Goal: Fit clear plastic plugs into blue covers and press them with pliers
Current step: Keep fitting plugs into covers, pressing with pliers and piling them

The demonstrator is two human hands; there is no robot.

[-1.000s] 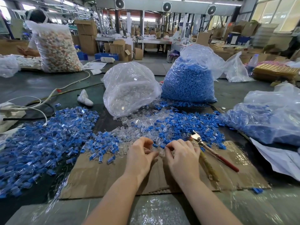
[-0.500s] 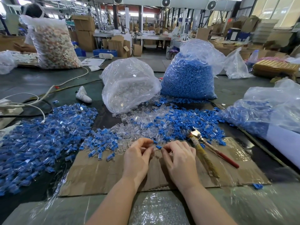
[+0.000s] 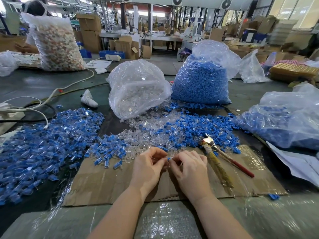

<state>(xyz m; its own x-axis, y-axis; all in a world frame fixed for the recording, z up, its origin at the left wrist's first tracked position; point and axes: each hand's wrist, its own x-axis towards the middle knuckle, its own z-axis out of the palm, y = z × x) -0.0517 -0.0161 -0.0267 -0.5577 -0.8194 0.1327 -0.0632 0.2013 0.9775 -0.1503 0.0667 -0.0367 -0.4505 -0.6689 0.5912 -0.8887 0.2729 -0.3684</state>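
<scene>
Both hands have drawn closer together vs a sec ago and sit slightly nearer the body on the cardboard sheet (image 3: 107,185); a blue cover (image 3: 169,158) now shows between the fingertips, where before it was mostly hidden. Pliers (image 3: 222,153) haven't budged, lying just right of the right hand w/ red handle toward the sheet's right side. Step in hand looks like the fitting stage: left hand (image 3: 148,167) and right hand (image 3: 189,167) meet at the cover, fingers curled in tight, narrow pinch on both sides. Right hand's fingertips (image 3: 173,159) touch the blue cover; left hand prob. holds the clear plug, but it's too small and see-through to confirm. Cover sits just above the cardboard, right at the near edge of the mixed loose pile of clear plugs (image 3: 146,133) and blue bits. Next move, by my read: push plug fully home w/ straight alignment, then right hand frees up to reach the pliers close by and squeeze the joint. Finished-looking pieces heap at left (image 3: 43,144). Bag of clear plugs (image 3: 138,88) and bag of blue covers (image 3: 200,83) stand behind the pile, touching each other; another bag of blue parts (image 3: 284,121) lies at right.
</scene>
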